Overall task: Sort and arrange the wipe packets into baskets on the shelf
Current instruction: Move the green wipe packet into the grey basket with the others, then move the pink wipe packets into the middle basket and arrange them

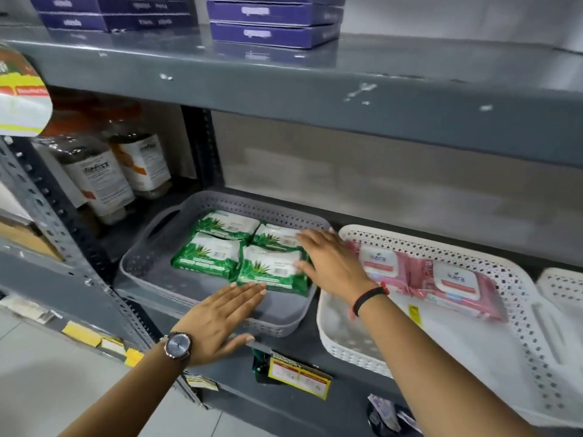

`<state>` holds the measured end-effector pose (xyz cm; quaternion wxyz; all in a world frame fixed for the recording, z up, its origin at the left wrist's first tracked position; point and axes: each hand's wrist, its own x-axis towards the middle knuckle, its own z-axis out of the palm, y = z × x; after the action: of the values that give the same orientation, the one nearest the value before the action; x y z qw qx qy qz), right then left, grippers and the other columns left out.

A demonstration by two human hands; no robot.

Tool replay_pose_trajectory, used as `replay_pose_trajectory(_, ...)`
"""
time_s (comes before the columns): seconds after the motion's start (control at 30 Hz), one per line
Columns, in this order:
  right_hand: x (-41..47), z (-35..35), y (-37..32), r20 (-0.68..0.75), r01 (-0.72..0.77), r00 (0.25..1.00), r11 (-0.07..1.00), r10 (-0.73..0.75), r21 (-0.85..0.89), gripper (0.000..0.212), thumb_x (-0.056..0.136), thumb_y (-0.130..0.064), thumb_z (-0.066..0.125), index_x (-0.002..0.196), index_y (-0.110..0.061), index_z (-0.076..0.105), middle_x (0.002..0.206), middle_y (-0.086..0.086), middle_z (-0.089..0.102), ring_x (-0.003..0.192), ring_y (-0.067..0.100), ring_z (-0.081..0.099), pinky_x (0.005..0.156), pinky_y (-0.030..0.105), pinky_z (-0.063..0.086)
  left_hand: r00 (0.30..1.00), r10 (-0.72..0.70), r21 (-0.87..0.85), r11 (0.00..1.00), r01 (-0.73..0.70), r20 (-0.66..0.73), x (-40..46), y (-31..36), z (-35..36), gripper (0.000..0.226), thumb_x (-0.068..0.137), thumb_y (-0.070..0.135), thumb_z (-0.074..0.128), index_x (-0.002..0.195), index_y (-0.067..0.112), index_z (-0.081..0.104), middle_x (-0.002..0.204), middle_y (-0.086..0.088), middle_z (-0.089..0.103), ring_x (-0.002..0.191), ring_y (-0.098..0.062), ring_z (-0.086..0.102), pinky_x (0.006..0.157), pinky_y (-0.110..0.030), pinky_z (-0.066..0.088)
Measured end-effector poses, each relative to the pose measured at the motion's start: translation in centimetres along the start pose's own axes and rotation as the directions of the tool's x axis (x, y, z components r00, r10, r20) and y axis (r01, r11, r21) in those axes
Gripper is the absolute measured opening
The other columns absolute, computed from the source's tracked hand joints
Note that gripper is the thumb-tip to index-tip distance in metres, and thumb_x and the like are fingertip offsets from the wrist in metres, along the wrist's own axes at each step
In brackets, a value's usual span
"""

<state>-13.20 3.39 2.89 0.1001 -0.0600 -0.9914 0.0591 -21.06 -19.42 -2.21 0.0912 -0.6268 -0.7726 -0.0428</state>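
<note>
Bottles sit far left on the shelf. Next, a grey basket with four green wipe packets lying flat. Left hand rests spread on its front rim, right hand spread flat on the packets, neither grip clamping anything. Pink packets lie in the white basket.

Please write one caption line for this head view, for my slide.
Both hands, left and right, square up green wipe packets in the grey basket; pink packets fill the white basket.
</note>
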Motion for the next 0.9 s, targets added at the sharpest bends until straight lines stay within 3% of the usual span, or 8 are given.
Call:
replay_pose_trajectory(0.1, -3.8, -2.2, 4.2, -0.169, -0.067, 0.983, 0.998, 0.068, 0.011, 0.039, 0.089, -0.024, 0.053, 0.124, -0.007, 0.050, 0.133, 0.013, 0.053, 0.122, 0.031, 0.049, 0.112, 0.046, 0.026, 0.994, 0.095, -0.031, 0.995, -0.096, -0.048, 3.3, 4.5, -0.3, 0.060, 0.097, 0.048, 0.014, 0.133, 0.004, 0.033, 0.137, -0.009, 0.040, 0.127, -0.020, 0.034, 0.113, -0.027, 0.008)
replay_pose_trajectory(0.23, -11.6, -5.1, 11.4, -0.320, -0.234, 0.922, 0.972, 0.218, -0.013, 0.037, 0.087, -0.025, 0.039, 0.113, -0.007, 0.058, 0.117, 0.013, 0.065, 0.105, 0.031, 0.062, 0.094, 0.045, 0.048, 0.956, 0.260, -0.046, 0.962, -0.268, -0.134, 8.4, 11.1, 0.4, 0.056, 0.097, 0.046, 0.015, 0.139, 0.009, 0.023, 0.148, -0.004, 0.025, 0.135, -0.018, 0.023, 0.114, -0.028, 0.006)
replay_pose_trajectory(0.37, -20.3, -7.2, 19.4, -0.375, -0.474, 0.815, 0.880, 0.442, 0.008, 0.035, 0.077, 0.003, 0.061, 0.111, -0.004, 0.061, 0.115, 0.019, 0.066, 0.102, 0.036, 0.063, 0.090, 0.047, 0.050, 0.923, 0.352, -0.027, 0.932, -0.360, -0.158, 12.2, 16.2, 1.2, 0.055, 0.097, 0.047, 0.015, 0.139, 0.012, 0.019, 0.145, -0.004, 0.032, 0.140, -0.010, 0.005, 0.113, -0.027, 0.006)
replay_pose_trajectory(0.47, -26.5, -8.1, 24.8, -0.235, -0.661, 0.738, 0.747, 0.633, -0.065, 0.046, 0.080, 0.001, 0.056, 0.125, -0.004, 0.049, 0.133, 0.019, 0.052, 0.121, 0.033, 0.049, 0.104, 0.041, 0.038, 0.915, 0.374, 0.019, 0.927, -0.375, -0.151, 13.5, 17.6, 1.7, 0.058, 0.096, 0.048, 0.016, 0.141, 0.011, 0.019, 0.143, -0.003, 0.034, 0.139, -0.009, 0.004, 0.114, -0.025, 0.003)
replay_pose_trajectory(0.57, -31.5, -8.4, 29.2, 0.048, -0.823, 0.545, 0.545, 0.837, -0.163, 0.062, 0.088, -0.018, 0.055, 0.139, -0.006, 0.023, 0.151, 0.014, 0.026, 0.137, 0.029, 0.027, 0.112, 0.039, 0.026, 0.909, 0.397, 0.044, 0.918, -0.394, -0.131, 13.8, 18.1, 1.8, 0.063, 0.095, 0.051, 0.016, 0.144, 0.013, 0.007, 0.154, 0.003, 0.002, 0.139, -0.008, 0.002, 0.115, -0.023, 0.000)
replay_pose_trajectory(0.7, -34.3, -8.0, 31.7, 0.117, -0.908, 0.384, 0.397, 0.916, -0.131, 0.071, 0.088, -0.040, 0.052, 0.137, 0.001, 0.022, 0.145, 0.022, 0.030, 0.134, 0.034, 0.029, 0.112, 0.042, 0.025, 0.916, 0.394, 0.069, 0.919, -0.389, -0.080, 13.5, 18.0, 1.8, 0.066, 0.094, 0.054, 0.018, 0.144, 0.013, 0.006, 0.154, 0.003, 0.003, 0.139, -0.008, 0.001, 0.115, -0.022, 0.001)
replay_pose_trajectory(0.8, -34.4, -7.2, 32.4, 0.050, -0.909, 0.362, 0.364, 0.931, -0.203, 0.071, 0.086, -0.049, 0.049, 0.131, 0.003, 0.032, 0.135, 0.021, 0.046, 0.125, 0.033, 0.042, 0.110, 0.041, 0.030, 0.935, 0.349, 0.073, 0.936, -0.345, -0.067, 13.3, 18.2, 1.8, 0.068, 0.093, 0.056, 0.020, 0.144, 0.014, 0.009, 0.141, -0.002, 0.036, 0.139, -0.007, 0.004, 0.114, -0.022, 0.003)
replay_pose_trajectory(0.9, -34.1, -7.0, 32.4, 0.038, -0.889, 0.428, 0.429, 0.903, -0.160, 0.071, 0.079, -0.046, 0.059, 0.128, -0.001, 0.036, 0.130, 0.018, 0.052, 0.121, 0.033, 0.046, 0.108, 0.042, 0.032, 0.947, 0.316, 0.081, 0.947, -0.312, -0.047, 13.3, 18.4, 1.6, 0.067, 0.092, 0.057, 0.019, 0.144, 0.015, 0.010, 0.133, -0.003, 0.044, 0.136, -0.010, 0.016, 0.113, -0.021, 0.004)
